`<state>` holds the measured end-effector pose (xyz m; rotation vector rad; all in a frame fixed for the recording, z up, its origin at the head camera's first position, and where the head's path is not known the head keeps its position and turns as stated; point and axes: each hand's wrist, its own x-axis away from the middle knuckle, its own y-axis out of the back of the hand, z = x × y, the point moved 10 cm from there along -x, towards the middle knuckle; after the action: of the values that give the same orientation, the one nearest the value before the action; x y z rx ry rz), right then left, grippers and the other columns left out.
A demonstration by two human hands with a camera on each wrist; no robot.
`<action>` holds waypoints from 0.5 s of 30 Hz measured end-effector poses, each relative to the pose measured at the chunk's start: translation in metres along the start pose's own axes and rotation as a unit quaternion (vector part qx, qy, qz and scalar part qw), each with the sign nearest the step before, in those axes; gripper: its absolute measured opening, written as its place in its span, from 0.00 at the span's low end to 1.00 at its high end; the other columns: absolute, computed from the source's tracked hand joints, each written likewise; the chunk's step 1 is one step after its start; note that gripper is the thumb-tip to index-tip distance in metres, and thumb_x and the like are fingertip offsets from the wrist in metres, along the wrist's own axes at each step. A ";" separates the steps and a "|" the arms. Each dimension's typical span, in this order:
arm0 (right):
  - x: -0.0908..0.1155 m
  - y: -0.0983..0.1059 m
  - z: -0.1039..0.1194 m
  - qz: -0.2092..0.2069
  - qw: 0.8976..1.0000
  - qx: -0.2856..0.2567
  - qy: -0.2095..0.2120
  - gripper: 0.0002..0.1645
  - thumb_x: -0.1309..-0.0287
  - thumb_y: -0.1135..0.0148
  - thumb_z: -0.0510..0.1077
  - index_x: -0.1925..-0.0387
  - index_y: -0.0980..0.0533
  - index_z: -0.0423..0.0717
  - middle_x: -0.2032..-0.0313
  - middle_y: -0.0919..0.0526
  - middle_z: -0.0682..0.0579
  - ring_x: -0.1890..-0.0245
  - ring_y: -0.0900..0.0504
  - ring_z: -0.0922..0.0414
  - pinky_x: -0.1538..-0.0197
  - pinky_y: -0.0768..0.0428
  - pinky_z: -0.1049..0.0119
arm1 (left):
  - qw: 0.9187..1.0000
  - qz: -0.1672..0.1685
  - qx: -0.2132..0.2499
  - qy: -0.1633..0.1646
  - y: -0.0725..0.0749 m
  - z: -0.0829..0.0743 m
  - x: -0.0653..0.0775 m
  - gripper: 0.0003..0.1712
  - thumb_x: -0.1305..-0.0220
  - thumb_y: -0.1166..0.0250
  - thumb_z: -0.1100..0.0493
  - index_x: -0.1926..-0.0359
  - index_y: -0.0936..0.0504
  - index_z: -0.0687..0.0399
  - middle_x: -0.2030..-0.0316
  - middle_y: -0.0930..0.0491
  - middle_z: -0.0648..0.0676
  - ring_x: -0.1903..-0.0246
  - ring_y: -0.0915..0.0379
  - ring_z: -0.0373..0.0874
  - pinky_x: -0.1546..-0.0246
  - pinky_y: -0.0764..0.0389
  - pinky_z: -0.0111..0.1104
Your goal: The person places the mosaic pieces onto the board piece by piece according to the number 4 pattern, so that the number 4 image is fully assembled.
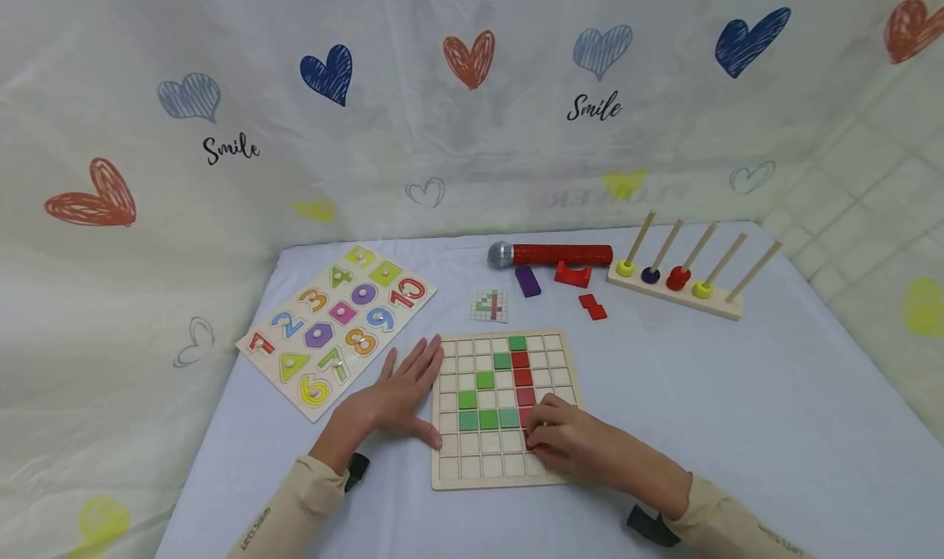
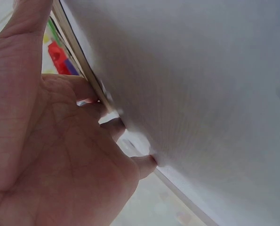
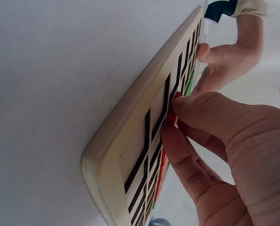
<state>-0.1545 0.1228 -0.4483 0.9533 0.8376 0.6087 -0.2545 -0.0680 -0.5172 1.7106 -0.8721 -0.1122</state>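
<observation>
A wooden grid board (image 1: 450, 465) lies on the white cloth, with green tiles (image 1: 488, 419) and a column of red tiles (image 1: 523, 377) set in its squares. My right hand (image 1: 583, 444) is over the board's lower right part. Its thumb and fingertips pinch a small red tile (image 3: 172, 117) right at a square below the red column. Along the board's left edge rests my left hand (image 1: 398, 399), fingers spread and thumb touching the frame near the lower left. In the left wrist view, the left hand's palm (image 2: 69, 150) shows, with its fingertips down at the cloth.
Behind the board lies a small pattern card (image 1: 489, 306). A number puzzle board (image 1: 324, 317) is at left. Farther back are a red microphone (image 1: 560, 254), a purple block (image 1: 527, 281), a red arch block (image 1: 573, 274), a red zigzag piece (image 1: 592, 306) and a peg stand (image 1: 678, 288).
</observation>
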 end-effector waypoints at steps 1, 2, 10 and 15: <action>0.000 0.000 0.000 -0.001 1.000 -0.001 0.001 0.12 0.49 0.17 0.34 0.62 0.10 0.46 0.59 0.15 0.55 0.56 0.21 0.61 0.53 0.16 0.80 | 1.000 0.000 -0.001 0.000 0.000 0.000 0.000 0.82 0.49 0.21 0.27 0.13 0.62 0.58 0.12 0.71 0.57 0.12 0.77 0.58 0.16 0.70 0.65; -0.001 -0.001 0.000 -0.002 1.000 -0.003 0.001 0.12 0.49 0.17 0.34 0.62 0.10 0.46 0.59 0.15 0.55 0.56 0.21 0.61 0.53 0.16 0.80 | 1.000 0.000 -0.002 -0.001 0.000 0.001 0.000 0.82 0.49 0.21 0.27 0.13 0.62 0.58 0.12 0.71 0.57 0.12 0.77 0.58 0.16 0.70 0.65; -0.001 -0.005 -0.001 0.013 1.000 -0.003 -0.013 0.11 0.45 0.18 0.37 0.60 0.09 0.48 0.59 0.15 0.57 0.55 0.21 0.62 0.51 0.15 0.78 | 1.000 -0.002 -0.004 0.001 -0.001 0.002 0.000 0.82 0.49 0.21 0.27 0.13 0.62 0.58 0.12 0.71 0.56 0.12 0.77 0.57 0.16 0.70 0.65; 0.001 -0.002 -0.003 0.027 0.999 -0.030 -0.019 0.11 0.43 0.19 0.37 0.58 0.09 0.50 0.54 0.15 0.57 0.54 0.20 0.63 0.50 0.14 0.77 | 1.000 -0.001 -0.004 -0.002 -0.001 0.000 0.000 0.82 0.49 0.21 0.27 0.13 0.61 0.58 0.12 0.71 0.56 0.12 0.76 0.58 0.16 0.70 0.65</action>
<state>-0.1564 0.1244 -0.4512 0.9329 0.7574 0.6567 -0.2544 -0.0681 -0.5181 1.7038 -0.8710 -0.1203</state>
